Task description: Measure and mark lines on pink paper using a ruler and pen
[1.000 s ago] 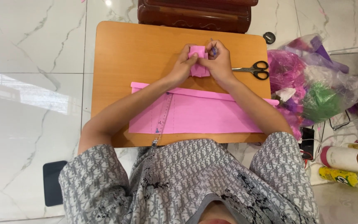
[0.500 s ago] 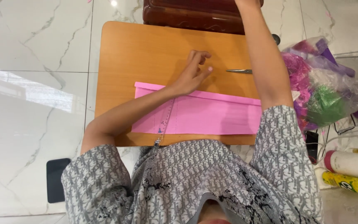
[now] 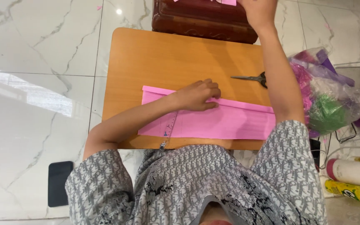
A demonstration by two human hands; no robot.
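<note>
1. My left hand [image 3: 198,95] rests knuckles-up on the pink paper sheet [image 3: 226,121], fingers curled loosely and pressing along its folded top edge; it pins the sheet rather than grasping anything.
2. My right hand [image 3: 258,10] is stretched far out to 12 o'clock, over the dark wooden box [image 3: 201,21] beyond the far edge of the table. Small pink paper pieces [image 3: 226,2] lie on the box just beside it. The frame cuts off the fingers, so I cannot tell whether they are spread or closed on something.
3. The pink sheet lies on the near half of the wooden table [image 3: 167,54], its long axis running from 9 to 3 o'clock, slightly tilted down toward 3. A clear ruler [image 3: 170,129] crosses it near the left end, pointing toward 6 o'clock.
4. The key relation: the sheet sits directly under my left hand, while the right hand is well apart from it, up at 12 o'clock. The left is plainly the nearer hand.
5. The scissors [image 3: 253,78] lie at about 2 o'clock from my left hand, blades pointing toward 9 o'clock, partly hidden behind my right forearm, untouched.
6. A plastic bag of coloured material [image 3: 330,100] sits on the floor at 3 o'clock.
</note>
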